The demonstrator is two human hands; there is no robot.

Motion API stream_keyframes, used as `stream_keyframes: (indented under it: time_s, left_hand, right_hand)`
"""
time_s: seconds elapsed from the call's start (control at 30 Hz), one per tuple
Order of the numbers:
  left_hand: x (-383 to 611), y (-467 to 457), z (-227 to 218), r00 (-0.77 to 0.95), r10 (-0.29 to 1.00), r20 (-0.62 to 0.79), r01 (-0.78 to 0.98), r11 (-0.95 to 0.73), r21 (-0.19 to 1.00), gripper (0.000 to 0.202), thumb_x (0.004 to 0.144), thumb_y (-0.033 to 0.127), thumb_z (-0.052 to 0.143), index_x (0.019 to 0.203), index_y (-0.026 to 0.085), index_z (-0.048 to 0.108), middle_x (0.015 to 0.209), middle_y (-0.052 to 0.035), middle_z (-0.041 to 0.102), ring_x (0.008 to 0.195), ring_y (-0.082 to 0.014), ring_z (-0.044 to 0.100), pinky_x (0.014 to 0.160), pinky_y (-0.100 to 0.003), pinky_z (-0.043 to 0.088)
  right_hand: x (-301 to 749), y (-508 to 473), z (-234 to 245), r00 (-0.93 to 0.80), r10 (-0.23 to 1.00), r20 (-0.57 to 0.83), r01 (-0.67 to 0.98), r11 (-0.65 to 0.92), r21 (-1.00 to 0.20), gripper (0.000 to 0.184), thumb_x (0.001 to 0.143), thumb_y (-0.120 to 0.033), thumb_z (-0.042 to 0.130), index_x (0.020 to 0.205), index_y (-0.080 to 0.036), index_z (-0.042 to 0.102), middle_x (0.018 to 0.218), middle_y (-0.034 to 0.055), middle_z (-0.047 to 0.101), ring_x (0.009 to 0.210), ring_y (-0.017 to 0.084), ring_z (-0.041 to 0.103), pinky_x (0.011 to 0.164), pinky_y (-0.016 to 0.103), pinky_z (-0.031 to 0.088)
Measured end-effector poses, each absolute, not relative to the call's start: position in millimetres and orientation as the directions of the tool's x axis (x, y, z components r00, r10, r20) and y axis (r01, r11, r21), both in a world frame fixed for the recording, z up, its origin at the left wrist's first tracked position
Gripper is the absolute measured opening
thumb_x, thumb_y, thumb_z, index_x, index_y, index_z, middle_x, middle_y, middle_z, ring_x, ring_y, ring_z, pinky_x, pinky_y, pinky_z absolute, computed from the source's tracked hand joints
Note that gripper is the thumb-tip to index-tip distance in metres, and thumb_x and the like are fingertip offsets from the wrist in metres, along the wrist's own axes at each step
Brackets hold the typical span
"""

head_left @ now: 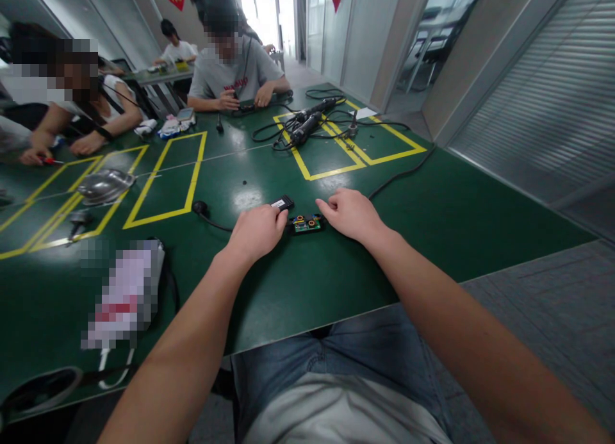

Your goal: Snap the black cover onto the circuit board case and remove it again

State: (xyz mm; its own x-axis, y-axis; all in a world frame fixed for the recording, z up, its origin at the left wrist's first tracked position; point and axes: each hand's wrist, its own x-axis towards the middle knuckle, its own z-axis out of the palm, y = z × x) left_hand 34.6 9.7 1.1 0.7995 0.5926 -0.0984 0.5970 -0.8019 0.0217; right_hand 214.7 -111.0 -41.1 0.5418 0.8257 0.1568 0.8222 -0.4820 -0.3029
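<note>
On the green table before me lies a small black case without its top, showing a green circuit board (307, 224) with copper-coloured coils. My left hand (259, 231) is at its left end, fingers curled round the black cable (218, 227) that runs out to a plug (200, 208). Just beyond that hand rests a black cover (283, 202) with a white label. My right hand (353, 214) is at the case's right end, its thumb raised and its other fingers bent. Another cable (401, 173) leads away behind it; the grip underneath is hidden.
Black handheld tools (307, 127) with tangled cords lie further back, beside a small metal part (353, 130). Yellow tape (192, 194) marks rectangles. A shiny metal dish (106, 186) and a blurred-out device (125, 296) are on the left. Co-workers (235, 72) sit across the table.
</note>
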Motion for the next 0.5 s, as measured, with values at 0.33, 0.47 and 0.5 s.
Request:
stream_keyframes:
  time_s: [0.33,0.47,0.5]
  left_hand:
    - [33,20,-17,0.821,0.564,0.088,0.554,-0.825,0.115,0.03,0.109,0.04,0.058,0.101,0.02,0.079,0.105,-0.0156,0.079,0.102,-0.0338,0.075,0.092,-0.046,0.059]
    - [32,29,-25,0.744,0.625,0.237,0.579,-0.78,0.237,0.028,0.102,0.035,0.072,0.125,0.02,0.075,0.135,-0.0171,0.074,0.126,-0.0359,0.067,0.109,-0.05,0.056]
    - [32,32,-27,0.73,0.637,0.249,0.58,-0.769,0.269,0.033,0.101,0.033,0.073,0.131,0.021,0.074,0.141,-0.0168,0.073,0.13,-0.036,0.066,0.113,-0.051,0.054]
  right_hand:
    - [218,-109,-43,0.506,0.852,0.134,0.847,-0.462,-0.262,0.056,0.111,-0.051,0.06,0.062,-0.024,0.065,0.082,0.0125,0.071,0.09,0.03,0.062,0.076,0.04,0.043]
    - [219,-110,-44,0.508,0.849,0.146,0.841,-0.452,-0.299,0.053,0.111,-0.05,0.06,0.065,-0.024,0.065,0.085,0.0123,0.072,0.089,0.029,0.062,0.075,0.039,0.041]
    - [219,-110,-44,0.509,0.848,0.148,0.838,-0.45,-0.308,0.052,0.112,-0.048,0.058,0.066,-0.023,0.066,0.087,0.0122,0.073,0.089,0.028,0.062,0.075,0.039,0.04]
